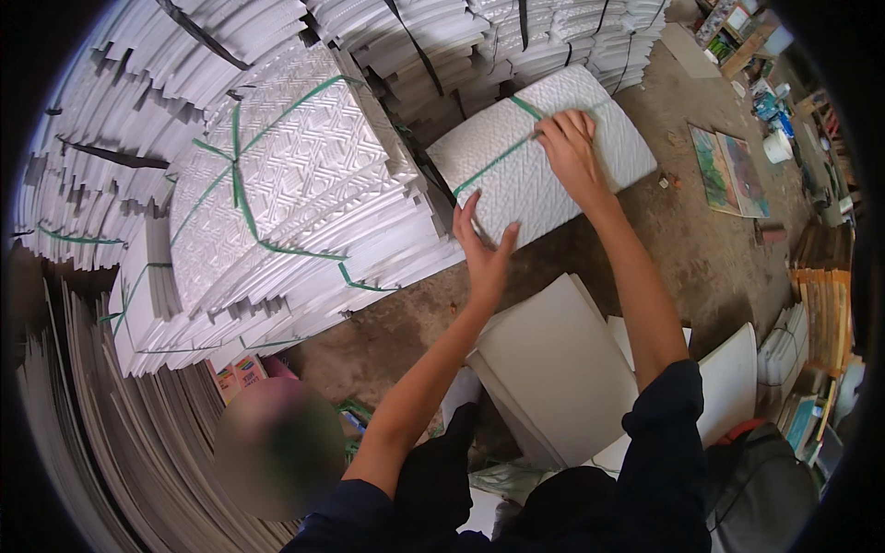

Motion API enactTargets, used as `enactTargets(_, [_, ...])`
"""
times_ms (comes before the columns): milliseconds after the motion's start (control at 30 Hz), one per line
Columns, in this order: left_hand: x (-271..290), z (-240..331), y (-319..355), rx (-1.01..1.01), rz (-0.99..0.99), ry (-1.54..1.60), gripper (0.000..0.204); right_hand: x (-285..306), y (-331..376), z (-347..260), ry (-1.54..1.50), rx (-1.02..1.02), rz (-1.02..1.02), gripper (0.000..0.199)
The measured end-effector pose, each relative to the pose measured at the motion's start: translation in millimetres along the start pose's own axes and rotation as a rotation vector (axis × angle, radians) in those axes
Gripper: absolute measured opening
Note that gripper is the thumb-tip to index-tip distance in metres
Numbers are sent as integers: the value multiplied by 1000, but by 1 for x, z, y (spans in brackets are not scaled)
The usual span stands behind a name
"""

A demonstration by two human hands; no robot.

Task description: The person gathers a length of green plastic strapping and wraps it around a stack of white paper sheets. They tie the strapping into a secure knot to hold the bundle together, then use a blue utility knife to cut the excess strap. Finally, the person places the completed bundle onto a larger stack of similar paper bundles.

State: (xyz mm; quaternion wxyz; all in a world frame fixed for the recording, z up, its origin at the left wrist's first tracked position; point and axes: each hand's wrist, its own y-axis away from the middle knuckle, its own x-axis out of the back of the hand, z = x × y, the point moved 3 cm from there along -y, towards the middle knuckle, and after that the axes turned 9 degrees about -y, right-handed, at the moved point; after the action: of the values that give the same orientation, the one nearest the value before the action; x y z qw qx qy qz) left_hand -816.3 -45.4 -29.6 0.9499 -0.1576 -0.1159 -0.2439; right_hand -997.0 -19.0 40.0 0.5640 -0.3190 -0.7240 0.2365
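Centrally, one bundle of white embossed tiles (544,161), tied with a green strap (493,164), lying flat; all places below are given from this bundle. Right hand (572,152): on the bundle's upper face near its far edge, fingers curled down at the strap; whether they actually pinch the strap cannot be made out. Left hand (481,247): at the bundle's near edge, fingers spread wide and open, palm toward the tiles, holding nothing; contact with the edge is unclear. Left of the bundle: a taller stack of patterned tiles (286,175), cross-tied in green strapping, its lower layers cut off by shadow. Behind: further white stacks (516,32), tops out of frame. Nearer than the bundle: plain grey-white boards (553,359), partly hidden by the forearms. Right: painted panels (728,170) on the dirt floor (701,258), detail too small to read.
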Motion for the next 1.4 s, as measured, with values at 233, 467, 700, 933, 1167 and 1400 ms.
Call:
enactTargets(233, [-20,7,-39,154,43,-37,66,-64,-5,11,140,-323,-75,30])
enactTargets(467, [-10,11,-35,10,-83,-117,70,-35,-3,-9,-373,-525,-55,26])
enactTargets(700, [58,59,21,-98,-66,-125,66,45,25,-102,-614,-381,-212,22])
enactTargets(933, [154,94,112,-180,26,-352,62,82,64,-203,-731,-259,-251,17])
enactTargets(1167, [260,105,200,-34,-29,-522,56,87,102,-305,-815,-248,-481,16])
enactTargets(1400, [284,94,217,-76,-154,-658,48,109,118,-296,-725,-201,-505,17])
